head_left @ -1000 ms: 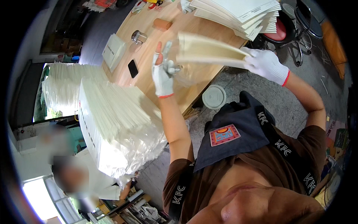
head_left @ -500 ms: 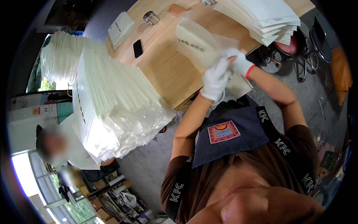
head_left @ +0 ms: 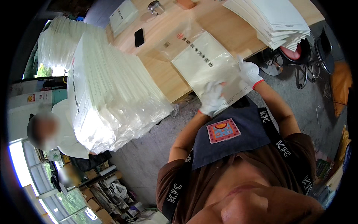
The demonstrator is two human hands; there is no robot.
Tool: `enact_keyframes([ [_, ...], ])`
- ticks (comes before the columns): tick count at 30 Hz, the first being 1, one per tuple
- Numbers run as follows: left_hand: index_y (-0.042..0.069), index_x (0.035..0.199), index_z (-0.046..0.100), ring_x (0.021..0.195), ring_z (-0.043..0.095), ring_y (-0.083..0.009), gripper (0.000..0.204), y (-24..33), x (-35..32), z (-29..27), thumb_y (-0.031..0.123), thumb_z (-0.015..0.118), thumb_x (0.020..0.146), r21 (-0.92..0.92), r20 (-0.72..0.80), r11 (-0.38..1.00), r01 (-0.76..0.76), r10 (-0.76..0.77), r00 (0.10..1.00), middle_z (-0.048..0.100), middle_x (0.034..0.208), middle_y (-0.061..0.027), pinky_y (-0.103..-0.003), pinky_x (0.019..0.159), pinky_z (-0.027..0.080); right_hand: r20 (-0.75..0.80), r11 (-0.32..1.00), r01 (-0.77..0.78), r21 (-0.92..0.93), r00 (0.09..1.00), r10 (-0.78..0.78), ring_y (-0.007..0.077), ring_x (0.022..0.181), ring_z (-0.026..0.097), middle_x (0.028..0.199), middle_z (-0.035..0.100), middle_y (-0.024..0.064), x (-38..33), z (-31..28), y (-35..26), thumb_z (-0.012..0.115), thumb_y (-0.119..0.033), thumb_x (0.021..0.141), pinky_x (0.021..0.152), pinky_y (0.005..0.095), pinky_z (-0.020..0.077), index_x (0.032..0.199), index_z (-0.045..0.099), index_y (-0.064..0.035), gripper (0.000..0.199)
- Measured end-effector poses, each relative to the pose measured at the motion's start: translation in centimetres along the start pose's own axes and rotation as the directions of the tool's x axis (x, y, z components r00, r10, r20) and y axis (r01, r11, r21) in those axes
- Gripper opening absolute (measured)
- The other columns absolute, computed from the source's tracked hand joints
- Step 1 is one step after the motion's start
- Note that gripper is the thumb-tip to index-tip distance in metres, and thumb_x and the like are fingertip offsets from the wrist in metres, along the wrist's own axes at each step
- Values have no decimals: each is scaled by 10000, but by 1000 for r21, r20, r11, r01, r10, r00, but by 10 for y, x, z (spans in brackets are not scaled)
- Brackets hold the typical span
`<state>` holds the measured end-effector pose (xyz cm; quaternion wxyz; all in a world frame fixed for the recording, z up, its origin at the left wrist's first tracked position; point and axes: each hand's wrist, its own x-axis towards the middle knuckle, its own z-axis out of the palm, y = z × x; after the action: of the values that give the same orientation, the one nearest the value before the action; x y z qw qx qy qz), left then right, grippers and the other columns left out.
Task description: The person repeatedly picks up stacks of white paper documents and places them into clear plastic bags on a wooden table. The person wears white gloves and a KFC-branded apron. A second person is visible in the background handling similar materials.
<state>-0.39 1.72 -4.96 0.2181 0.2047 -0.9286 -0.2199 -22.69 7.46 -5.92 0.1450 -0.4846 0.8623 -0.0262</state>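
Note:
A white printed booklet inside a clear plastic sleeve [head_left: 203, 61] lies on the wooden table [head_left: 164, 80], its near end overhanging the table edge. My left hand [head_left: 212, 98], in a white glove, presses on the near end of the sleeved booklet. My right hand [head_left: 249, 72], also gloved with a red cuff, grips the booklet's right edge. The sleeve's open end stretches away toward the far side of the table.
A tall pile of bagged white booklets [head_left: 108, 89] stands at the left of the table. A fanned stack of unbagged booklets [head_left: 276, 20] sits at the far right. A black phone [head_left: 139, 37] and a metal cup [head_left: 156, 6] lie farther off. Another person [head_left: 56, 130] sits at left.
The booklet, held up a second ago, has come down flat onto the table inside the sleeve. Both hands have moved to its near end.

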Motion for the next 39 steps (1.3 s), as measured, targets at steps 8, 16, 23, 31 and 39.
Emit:
enact_keyframes([
  [8,59,773,479,635,527,-183,192,-32,-119,-12,91,666,803,-406,-363,772,489,-627,689,506,701,-49,-302,586,415,-67,900,408,-153,904,-421,288,495,627,570,604,130,-87,-23,4,503,-198,802,399,419,477,784,557,-64,146],
  [16,65,777,441,657,490,-124,164,1,-104,-35,-17,583,783,-483,-203,733,479,-626,753,457,686,-24,-256,615,415,81,847,511,-147,859,-505,284,517,606,588,599,108,-100,-5,24,466,-292,856,468,405,476,759,574,-106,236],
  [23,70,918,508,733,528,-124,174,-71,-193,12,125,630,807,-521,81,571,634,-707,703,527,739,-27,-264,674,431,353,918,337,208,850,-392,364,884,606,911,630,189,-82,2,62,444,-272,889,726,433,485,893,609,-57,271],
  [31,80,957,610,819,616,-293,208,0,3,-66,265,556,882,-259,-128,852,455,-498,858,627,894,-125,-342,710,475,158,-127,-188,974,965,-211,194,985,570,1105,588,100,6,85,14,462,-262,951,831,319,471,1217,490,-2,374],
  [39,86,983,578,702,582,-194,182,101,-14,-294,122,606,807,108,-553,946,307,-199,809,577,823,-71,-298,558,461,-54,-269,-136,954,801,-596,132,1065,519,1174,558,70,-8,-109,-167,511,-301,931,889,281,429,1248,491,0,437],
])
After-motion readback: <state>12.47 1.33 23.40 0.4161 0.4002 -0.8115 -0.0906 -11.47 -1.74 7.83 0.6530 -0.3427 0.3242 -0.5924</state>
